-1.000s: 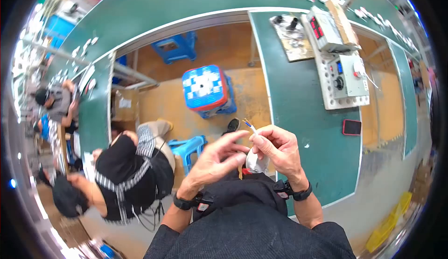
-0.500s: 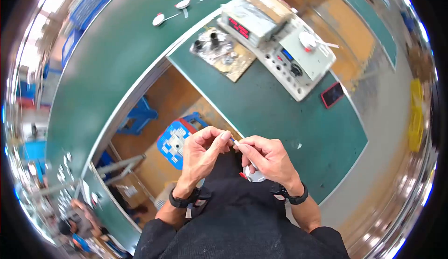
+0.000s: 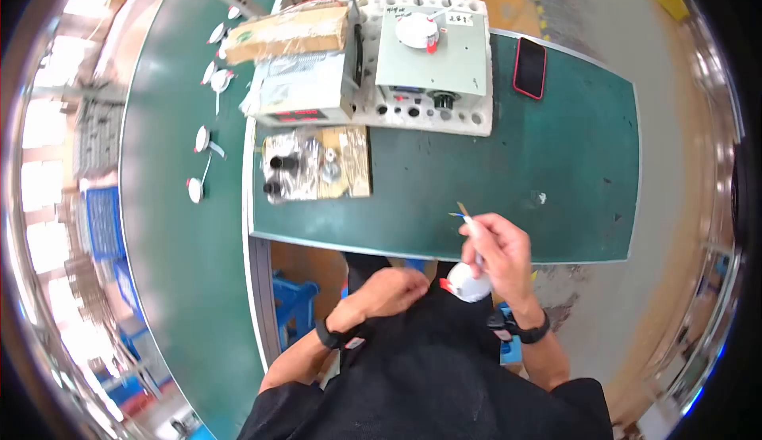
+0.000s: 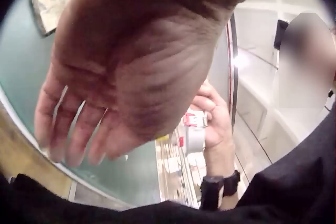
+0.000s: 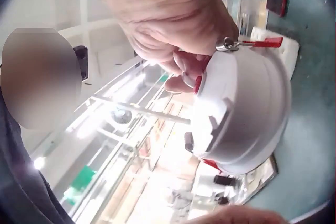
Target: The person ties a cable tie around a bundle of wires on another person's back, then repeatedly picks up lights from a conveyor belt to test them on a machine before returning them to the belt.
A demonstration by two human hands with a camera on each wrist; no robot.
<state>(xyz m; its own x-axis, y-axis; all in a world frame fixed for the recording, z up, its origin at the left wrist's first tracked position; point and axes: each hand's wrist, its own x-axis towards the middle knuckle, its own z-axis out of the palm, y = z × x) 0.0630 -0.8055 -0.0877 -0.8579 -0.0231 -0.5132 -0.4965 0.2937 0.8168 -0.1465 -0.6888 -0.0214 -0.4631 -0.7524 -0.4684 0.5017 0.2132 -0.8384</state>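
Observation:
My right hand (image 3: 502,259) pinches a white cable (image 3: 474,232) whose split blue and brown wire ends point up and left. From the cable hangs a round white lamp part (image 3: 468,283) with a red tab, below the fingers. The right wrist view shows the white part (image 5: 247,103) large, with a metal spring clip and red tabs. My left hand (image 3: 390,291) is held near my body, left of the white part and apart from it. In the left wrist view the left hand (image 4: 126,77) has its fingers extended, holding nothing.
On the green table (image 3: 444,170) stand a meter box (image 3: 305,91) under a cardboard piece, a grey tester (image 3: 432,63) carrying another white lamp part, a board with black fittings (image 3: 349,162), and a phone (image 3: 529,69). More white parts lie on the left bench (image 3: 171,226).
My left hand has let go of the wire ends and moved down and away. The view has swung right, bringing the table and instruments in front. My right hand still holds the cable.

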